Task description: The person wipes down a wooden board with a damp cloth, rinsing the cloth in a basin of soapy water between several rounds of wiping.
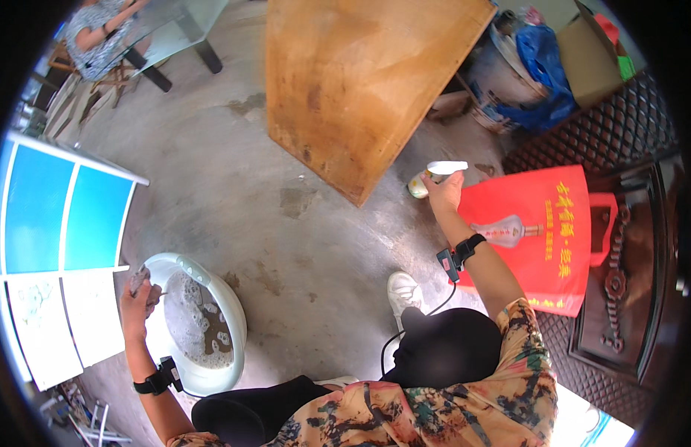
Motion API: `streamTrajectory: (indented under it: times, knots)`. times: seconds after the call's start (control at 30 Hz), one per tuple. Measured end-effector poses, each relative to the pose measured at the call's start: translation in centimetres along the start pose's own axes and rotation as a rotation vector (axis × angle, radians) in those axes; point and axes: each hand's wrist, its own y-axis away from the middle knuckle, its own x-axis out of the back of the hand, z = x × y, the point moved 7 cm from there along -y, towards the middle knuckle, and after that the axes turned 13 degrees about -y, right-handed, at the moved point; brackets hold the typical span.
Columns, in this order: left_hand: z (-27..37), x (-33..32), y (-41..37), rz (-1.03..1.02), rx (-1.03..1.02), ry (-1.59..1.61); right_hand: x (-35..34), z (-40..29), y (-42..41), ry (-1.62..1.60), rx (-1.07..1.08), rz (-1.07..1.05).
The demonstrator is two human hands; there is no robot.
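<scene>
My left hand [136, 310] is closed on a wet, wadded grey-brown cloth [154, 296] at the left rim of a pale plastic basin [240, 313]. Inside the basin lies murky water with suds [183, 318]. My right hand [447, 193], on the other side, holds a spray bottle [418, 185] with a white trigger head [447, 167]. The bottle's body is partly hidden by my fingers. Beside my right forearm stands a red bag [563, 234] with yellow writing and a printed bottle.
A wooden board [351, 84] lies ahead. A blue and white cabinet [38, 212] stands left, a dark carved door [619, 279] right. A bucket [504, 72] with blue plastic and a cardboard box [588, 61] are upper right. A person [91, 42] sits at a glass table [177, 33].
</scene>
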Motion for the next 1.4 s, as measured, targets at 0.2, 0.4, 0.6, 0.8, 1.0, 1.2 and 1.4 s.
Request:
streamTrajectory:
  times: [0.2, 0.4, 0.6, 0.8, 1.0, 1.2, 1.4]
  knots:
    - [-4.0, -2.5, 0.1, -0.048, 0.127, 0.064, -1.3, 1.6, -1.7, -0.052, -0.147, 0.030]
    - [-6.5, -2.7, -0.2, -0.060, 0.137, -0.176, -1.1, -1.3, -1.1, -0.554, 0.240, -0.205]
    - [-8.3, -4.4, -2.0, -0.201, 0.090, -0.344, 0.6, -3.8, 1.1, -0.839, -0.015, -0.343]
    - [-7.7, -4.0, -2.1, -0.166, 0.086, -0.371, -0.6, -2.9, 2.7, -0.544, 0.190, -0.342]
    - [-9.3, -4.8, -1.2, -0.313, 0.241, -0.438, -0.9, -1.0, 0.5, -0.353, 0.364, -0.214]
    - [-14.8, -6.5, 1.7, -0.272, 0.403, -0.159, -2.4, 3.1, -0.2, -0.379, 0.340, -0.317]
    - [-15.4, -8.9, 6.0, -0.088, 0.682, 0.357, -1.3, 3.9, 0.8, -0.203, 0.147, -0.378]
